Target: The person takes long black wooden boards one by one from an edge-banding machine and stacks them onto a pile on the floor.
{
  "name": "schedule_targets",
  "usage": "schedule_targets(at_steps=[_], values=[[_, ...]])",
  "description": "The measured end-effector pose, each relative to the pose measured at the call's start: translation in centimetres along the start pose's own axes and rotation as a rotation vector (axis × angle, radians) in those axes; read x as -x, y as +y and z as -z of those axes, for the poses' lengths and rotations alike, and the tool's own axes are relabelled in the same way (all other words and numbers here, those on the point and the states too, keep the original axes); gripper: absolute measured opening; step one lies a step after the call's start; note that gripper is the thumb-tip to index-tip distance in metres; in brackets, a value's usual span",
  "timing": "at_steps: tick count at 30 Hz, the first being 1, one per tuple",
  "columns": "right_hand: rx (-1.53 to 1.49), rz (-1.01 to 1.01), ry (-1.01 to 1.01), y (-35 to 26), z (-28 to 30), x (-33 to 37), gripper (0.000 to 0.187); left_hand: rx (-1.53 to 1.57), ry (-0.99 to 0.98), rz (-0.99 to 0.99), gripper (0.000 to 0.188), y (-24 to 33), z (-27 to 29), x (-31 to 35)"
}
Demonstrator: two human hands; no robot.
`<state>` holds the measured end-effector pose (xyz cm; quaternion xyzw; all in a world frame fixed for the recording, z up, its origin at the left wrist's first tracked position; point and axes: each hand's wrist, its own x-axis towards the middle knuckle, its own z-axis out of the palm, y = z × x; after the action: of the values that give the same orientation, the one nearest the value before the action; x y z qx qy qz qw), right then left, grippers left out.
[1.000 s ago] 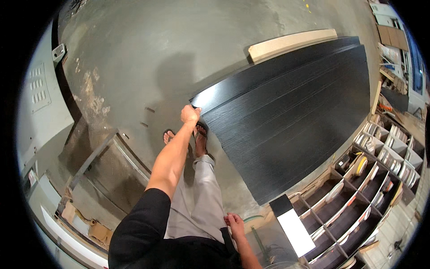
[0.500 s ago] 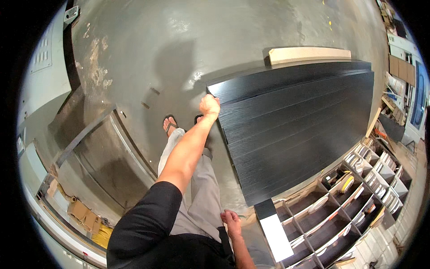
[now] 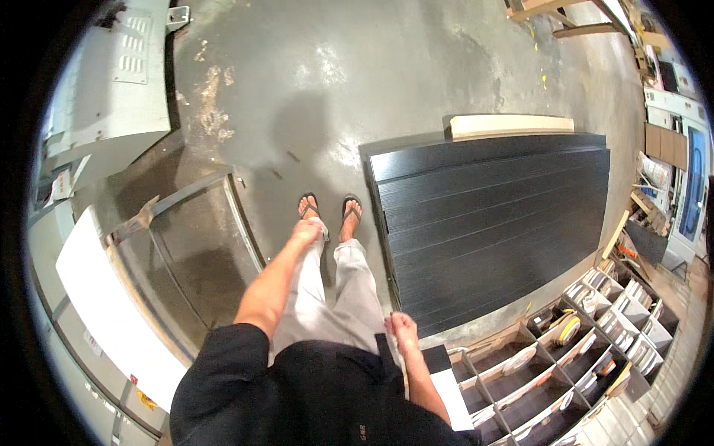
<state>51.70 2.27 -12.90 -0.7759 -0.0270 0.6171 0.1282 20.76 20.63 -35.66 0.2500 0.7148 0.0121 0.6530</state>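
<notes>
My left hand [image 3: 305, 232] hangs over my left trouser leg, fingers curled and no object visible in them. Closer to my body, my right hand [image 3: 402, 331] is closed in a loose fist, also with nothing to be seen in it. Just to its right lies the near left corner of a large stack of black panels [image 3: 491, 223]. Neither hand touches that stack. Its top sheet has long parallel lines, and a narrower black strip runs along the far side.
A pale board [image 3: 513, 126] stands along the stack's far edge. A divided rack [image 3: 520, 372] of rolls is at the lower right. On the left are a metal frame [image 3: 242, 215], a white panel [image 3: 111, 297] and a grey machine cabinet [image 3: 111, 82]. A wooden stand [image 3: 550, 11] is at the top right.
My left hand has let go of the stack's left corner and drawn back left toward my leg. My right hand has risen slightly. The view has shifted, bringing the white panel into sight on the left.
</notes>
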Motion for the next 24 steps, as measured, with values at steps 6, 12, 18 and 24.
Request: schedule_targets(at_steps=[6,12,18,24], values=[[0.005,0.191,-0.096,-9.3,-0.5,-0.1,0.021,0.244,0.338,-0.091,0.026,1.5,15.7,10.2],[0.089,0.251,-0.207,-14.7,0.2,-5.0,0.018,0.469,0.599,-0.229,0.022,3.0,22.0,21.1],[0.172,0.308,-0.228,-22.0,-0.5,-6.2,0.018,0.08,1.367,-0.644,0.026,2.8,23.7,32.6],[0.12,0.373,-0.211,-24.3,0.4,-7.2,0.02,-0.165,1.711,-0.264,0.041,-3.1,28.2,35.7]])
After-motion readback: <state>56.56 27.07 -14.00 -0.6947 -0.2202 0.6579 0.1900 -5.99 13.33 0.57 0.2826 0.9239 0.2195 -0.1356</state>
